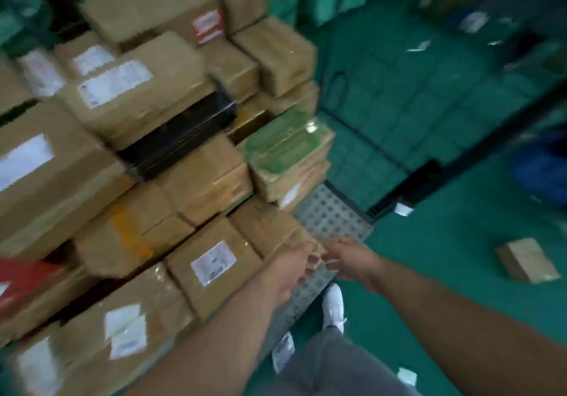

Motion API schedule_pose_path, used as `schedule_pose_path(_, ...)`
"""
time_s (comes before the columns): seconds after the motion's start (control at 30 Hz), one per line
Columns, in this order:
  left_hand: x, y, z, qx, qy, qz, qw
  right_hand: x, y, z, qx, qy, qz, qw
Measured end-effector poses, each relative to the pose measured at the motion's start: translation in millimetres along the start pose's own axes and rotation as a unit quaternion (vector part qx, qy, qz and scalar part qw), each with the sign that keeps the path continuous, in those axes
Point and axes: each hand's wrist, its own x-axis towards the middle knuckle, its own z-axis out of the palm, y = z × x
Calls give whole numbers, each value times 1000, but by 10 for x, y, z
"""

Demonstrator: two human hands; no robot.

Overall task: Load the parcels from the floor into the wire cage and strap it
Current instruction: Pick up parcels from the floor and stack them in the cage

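- Your left hand (291, 268) and right hand (348, 260) meet, fingers curled on the small carton (270, 230) corner, lower centre.
- Likely light, stiff cardboard (tape looks slick); grip opposite edges.

Looked down and forward from head height, tilted so that the green floor (460, 257) ran slantwise. Stood close over the stacked parcels (138, 150), which filled the left half. Took in both forearms reaching in from the bottom edge, the left hand (291, 268) and right hand (352, 259) near the middle. Blurred throughout. Only one view, so nothing shared.
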Motion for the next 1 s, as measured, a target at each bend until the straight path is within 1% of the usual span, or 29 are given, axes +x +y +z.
schedule_pose_path(0.1,17,204,595,109,-57,34,992,-429,420,-605,100,105,13,989)
schedule_pose_path(0.2,-34,256,1312,190,-100,58,975,-814,1002,-1160,193,170,18,966)
schedule_pose_path(0.27,-115,249,1795,235,-129,61,961,-1074,1399,-1458,258,202,28,944)
schedule_pose_path(0.37,-240,178,2511,301,-176,60,935,-1440,1988,-1807,332,286,43,898)
schedule_pose_path(0.5,-353,25,3483,375,-220,60,899,-1839,2633,-2203,396,324,46,858)
schedule_pose_path(0.67,-493,-267,4899,421,-251,68,869,-2243,3517,-2959,437,354,43,826)
schedule_pose_path(0.7,-493,-329,5216,422,-254,68,868,-2335,3694,-3186,441,358,43,822)
schedule_pose_path(0.87,-448,-433,6163,428,-253,58,866,-2702,4198,-4037,438,384,34,812)
schedule_pose_path(1.0,-389,-259,6740,423,-248,66,869,-2808,4437,-4781,435,401,32,806)
